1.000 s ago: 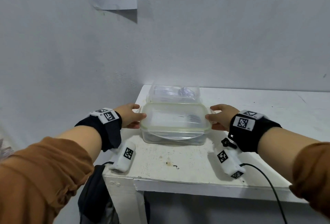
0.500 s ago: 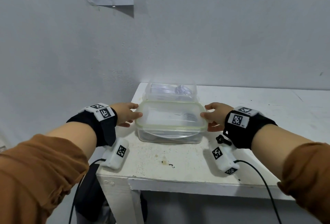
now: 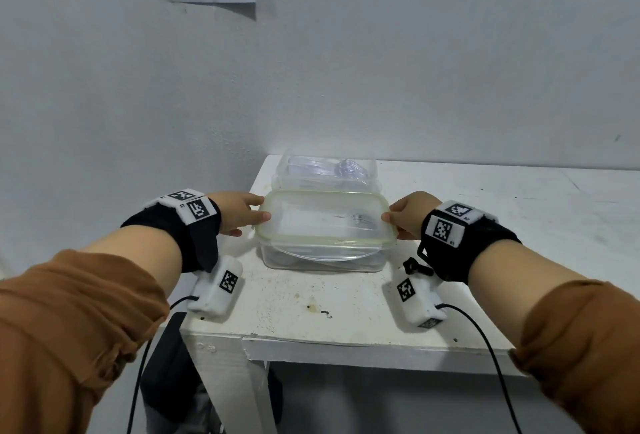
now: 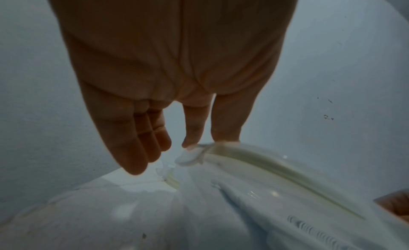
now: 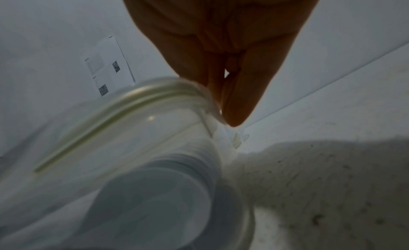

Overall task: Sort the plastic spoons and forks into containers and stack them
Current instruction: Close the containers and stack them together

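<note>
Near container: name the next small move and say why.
Probably lift it straight up with both hands. The left hand and right hand pinch opposite ends of the lidded near container, while the far container behind waits for stacking.

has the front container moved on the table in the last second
No. The front container sits just in front of the rear container near the table corner as before; only the camera shifted.

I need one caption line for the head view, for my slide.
Both hands, left hand and right hand, hold the near container's lid at its ends.
</note>
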